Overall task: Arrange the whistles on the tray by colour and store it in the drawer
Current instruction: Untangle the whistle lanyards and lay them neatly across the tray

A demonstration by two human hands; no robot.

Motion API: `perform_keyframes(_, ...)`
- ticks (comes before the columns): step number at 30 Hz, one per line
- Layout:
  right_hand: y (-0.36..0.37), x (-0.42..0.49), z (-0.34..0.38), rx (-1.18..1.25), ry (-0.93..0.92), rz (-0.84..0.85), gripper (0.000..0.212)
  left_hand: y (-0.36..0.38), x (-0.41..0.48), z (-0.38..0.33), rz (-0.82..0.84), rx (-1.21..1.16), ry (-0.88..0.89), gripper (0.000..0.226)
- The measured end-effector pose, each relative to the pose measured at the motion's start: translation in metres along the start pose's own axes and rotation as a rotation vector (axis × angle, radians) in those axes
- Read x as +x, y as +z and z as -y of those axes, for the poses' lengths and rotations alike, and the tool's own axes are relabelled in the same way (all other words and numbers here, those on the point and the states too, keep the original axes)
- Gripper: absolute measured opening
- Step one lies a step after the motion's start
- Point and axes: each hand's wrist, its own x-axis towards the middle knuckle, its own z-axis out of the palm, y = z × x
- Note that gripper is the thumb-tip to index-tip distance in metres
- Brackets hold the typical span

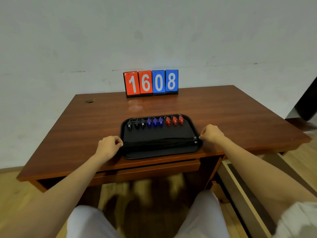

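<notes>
Whistles (155,121) stand in a single row along the far side of the black tray (159,133), sorted in threes: black whistles (136,124) toward the tray's left end, blue whistles (155,122) in the middle and red whistles (174,120) toward its right end, each with a small ring pointing at the far rim. Nearer the tray's front, a bundle of black cords (159,142) lies stretched across it from the left rim to the right rim, with small metal clasps (195,140) at the right end.

The left hand (109,146) is at the tray's left rim, fingers curled tight, fingertips touching the spot where the cords meet the rim. The right hand (212,133) is at the tray's right rim, fingers curled and pinched just beside the clasps. Whether either hand grips the rim, the cord ends or nothing, I cannot tell.

The tray rests on a brown wooden desk (85,127), close to its near edge. Behind the tray, against the wall, stands a flip scoreboard (151,83) reading 1608, two red cards and two blue. Below the tray's near rim, under the desk top, a drawer (154,167) front shows.
</notes>
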Motion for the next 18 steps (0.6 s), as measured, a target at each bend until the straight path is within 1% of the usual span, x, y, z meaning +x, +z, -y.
perform_keyframes(8,0.004,0.003,-0.008,-0.029,-0.014,-0.016,0.015,0.011,-0.001,-0.002,-0.036,0.122,-0.005,0.009)
perform_keyframes(12,0.003,0.002,-0.010,-0.034,-0.035,-0.023,0.011,0.015,-0.004,-0.006,-0.058,0.166,-0.018,0.007)
perform_keyframes(15,0.002,0.001,-0.010,-0.029,-0.084,-0.027,0.020,0.019,-0.007,-0.010,-0.087,0.196,-0.014,0.013)
perform_keyframes(18,0.006,0.001,-0.010,-0.043,-0.152,-0.088,0.024,0.025,-0.010,-0.016,-0.126,0.192,0.080,0.018)
